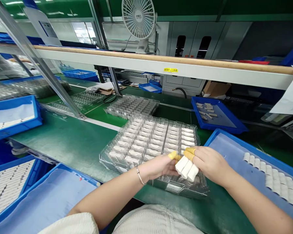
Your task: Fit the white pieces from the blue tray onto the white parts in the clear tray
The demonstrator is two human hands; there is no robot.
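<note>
Several small white oblong blocks sit in a row between my hands, above the front edge of a clear plastic compartment tray. My right hand is closed on them from the right, yellow finger cots on its fingertips. From the left, my left hand is curled against the same blocks, its thumb and forefinger also in yellow cots; some of its fingers are hidden behind the blocks. Rows of similar white blocks fill the visible compartments of the tray below, which seems stacked on others.
At right, a blue bin with a pale liner holds rows of white blocks. Behind it stands another blue bin. Clear trays lie beyond. Blue bins flank the left. A shelf beam crosses overhead, bearing a fan.
</note>
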